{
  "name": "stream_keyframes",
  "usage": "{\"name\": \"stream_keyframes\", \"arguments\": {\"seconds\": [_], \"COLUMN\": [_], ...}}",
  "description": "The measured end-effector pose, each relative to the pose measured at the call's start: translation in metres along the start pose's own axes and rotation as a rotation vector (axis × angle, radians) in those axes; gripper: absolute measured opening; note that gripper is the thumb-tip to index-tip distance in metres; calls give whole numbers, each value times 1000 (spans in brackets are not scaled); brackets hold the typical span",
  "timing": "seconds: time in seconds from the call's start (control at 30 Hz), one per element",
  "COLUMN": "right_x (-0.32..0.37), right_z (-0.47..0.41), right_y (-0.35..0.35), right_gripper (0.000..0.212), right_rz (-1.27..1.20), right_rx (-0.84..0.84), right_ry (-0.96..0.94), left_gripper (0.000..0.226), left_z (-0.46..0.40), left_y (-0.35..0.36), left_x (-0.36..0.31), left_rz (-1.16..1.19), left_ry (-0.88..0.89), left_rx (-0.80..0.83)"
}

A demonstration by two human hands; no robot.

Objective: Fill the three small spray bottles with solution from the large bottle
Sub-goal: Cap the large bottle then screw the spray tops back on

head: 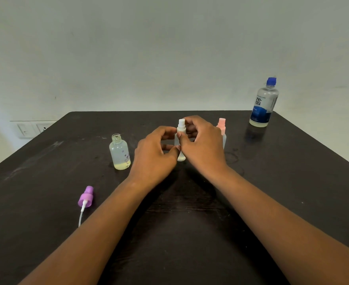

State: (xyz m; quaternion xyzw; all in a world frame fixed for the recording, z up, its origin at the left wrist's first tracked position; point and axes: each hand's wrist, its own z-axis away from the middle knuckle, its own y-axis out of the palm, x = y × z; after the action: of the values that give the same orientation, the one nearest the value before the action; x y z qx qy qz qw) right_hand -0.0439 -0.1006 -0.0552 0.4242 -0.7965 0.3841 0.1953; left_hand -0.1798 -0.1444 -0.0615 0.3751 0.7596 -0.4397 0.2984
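The white-capped spray bottle (181, 140) stands upright at the middle of the dark tabletop (272, 182), its base down and a shallow layer of pale liquid at the bottom. The left hand (156, 157) pinches the bottle's body between thumb and curled fingers. The right hand (202, 145) curls round the neck and collar just under the white nozzle; whether its grip bears on the cap or the body beneath it cannot be told, as the fingers cover that joint.

Just behind the right hand stands a pink-capped spray bottle (221, 126), upright, partly hidden. To the left, near the left hand but apart from it, stands an uncapped round bottle (119, 152) with yellowish liquid low inside. Its purple spray head (86, 197) lies on its side nearer the person, dip tube trailing. The large blue-capped bottle (264, 102) stands at the far right corner, well apart, cap on.
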Motion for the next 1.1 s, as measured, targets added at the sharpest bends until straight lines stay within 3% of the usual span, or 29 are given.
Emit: {"name": "stream_keyframes", "arguments": {"seconds": [0.3, 0.5, 0.63, 0.8, 0.97, 1.1], "right_x": [5, 20, 32, 41, 46, 48], "right_z": [0, 10, 17, 28, 35, 39], "right_y": [-4, -8, -7, -5, -3, -1], "right_gripper": [43, 50, 47, 40, 35, 30], "right_rz": [39, 175, 142, 42, -27, -10], "right_rx": [-42, -58, 5, 152, 302, 405], "right_ry": [-49, -334, -504, -545, -554, -555], "left_gripper": [32, 21, 14, 5, 29, 36], "left_z": [-3, 12, 37, 82, 106, 111], "left_y": [-6, -23, -54, -107, -142, -147], "left_x": [1, -15, -20, 0, 18, 26], "left_rz": [-3, -27, -227, -488, -749, -758], "left_ry": [115, 198, 247, 35, -159, -266], "left_rx": [-84, -206, -263, -276, -170, -100]}}
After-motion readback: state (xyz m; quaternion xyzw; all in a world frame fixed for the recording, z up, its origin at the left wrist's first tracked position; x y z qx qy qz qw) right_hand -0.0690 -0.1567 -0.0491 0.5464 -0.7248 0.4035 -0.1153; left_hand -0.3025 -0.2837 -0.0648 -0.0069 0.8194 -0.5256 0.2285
